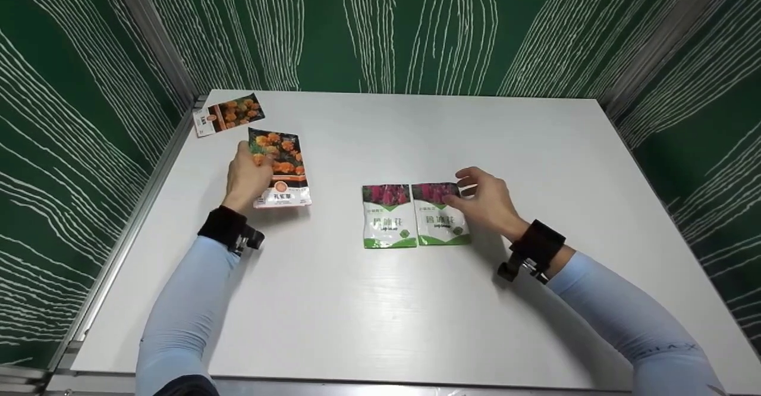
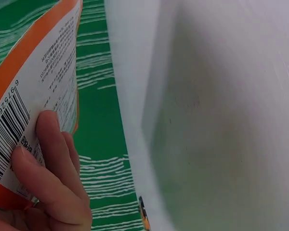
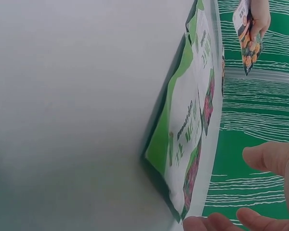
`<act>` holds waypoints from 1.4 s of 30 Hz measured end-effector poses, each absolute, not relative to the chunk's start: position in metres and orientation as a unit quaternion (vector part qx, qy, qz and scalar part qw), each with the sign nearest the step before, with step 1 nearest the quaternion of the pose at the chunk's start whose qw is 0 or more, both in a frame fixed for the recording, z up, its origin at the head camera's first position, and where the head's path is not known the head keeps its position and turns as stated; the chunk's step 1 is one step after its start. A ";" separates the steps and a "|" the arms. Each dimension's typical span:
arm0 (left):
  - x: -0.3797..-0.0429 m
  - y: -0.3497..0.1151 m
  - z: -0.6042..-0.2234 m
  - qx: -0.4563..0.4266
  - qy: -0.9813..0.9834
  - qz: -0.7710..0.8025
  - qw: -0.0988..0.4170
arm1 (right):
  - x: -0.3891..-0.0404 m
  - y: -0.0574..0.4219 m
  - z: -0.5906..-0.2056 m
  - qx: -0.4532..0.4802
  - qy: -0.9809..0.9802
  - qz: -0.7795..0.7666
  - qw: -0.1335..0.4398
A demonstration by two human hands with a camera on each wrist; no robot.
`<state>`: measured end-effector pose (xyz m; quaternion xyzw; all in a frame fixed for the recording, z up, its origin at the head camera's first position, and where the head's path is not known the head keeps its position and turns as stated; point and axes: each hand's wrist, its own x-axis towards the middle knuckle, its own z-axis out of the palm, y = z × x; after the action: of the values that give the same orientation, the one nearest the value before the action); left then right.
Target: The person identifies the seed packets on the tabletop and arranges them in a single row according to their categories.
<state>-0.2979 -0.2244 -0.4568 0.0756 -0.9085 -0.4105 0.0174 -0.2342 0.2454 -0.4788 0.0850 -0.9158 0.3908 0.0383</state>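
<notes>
My left hand [image 1: 247, 176] grips a seed packet with orange flowers [image 1: 286, 161] by its left side, held above the table. In the left wrist view, fingers press its white back [image 2: 58, 62] beside a barcode. My right hand [image 1: 492, 204] is at the upper right corner of a green-and-white seed packet [image 1: 441, 220] with pink flowers; its thumb and fingers are spread apart in the right wrist view. Whether the fingertips touch that corner I cannot tell. A matching green-and-white packet [image 1: 389, 220] lies flat just left of it.
Another orange-flower packet [image 1: 235, 113] lies at the table's back left corner, partly over the edge. Green walls with white streaks [image 1: 368, 27] enclose the back and sides of the white table [image 1: 380, 313].
</notes>
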 end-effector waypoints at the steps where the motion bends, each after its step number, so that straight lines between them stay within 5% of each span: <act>1: -0.298 -0.224 -0.456 0.076 -0.907 -0.413 0.013 | -0.235 0.245 -0.479 0.086 -0.916 0.391 0.039; 42: -0.297 -0.141 -0.436 -0.045 -0.855 -0.516 0.004 | -0.234 0.235 -0.475 0.082 -0.914 0.397 0.032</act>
<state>-0.2969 -0.1410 -0.4357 -0.0448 -0.8554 -0.5161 0.0038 -0.2338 0.2352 -0.4752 0.0819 -0.9136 0.3969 0.0322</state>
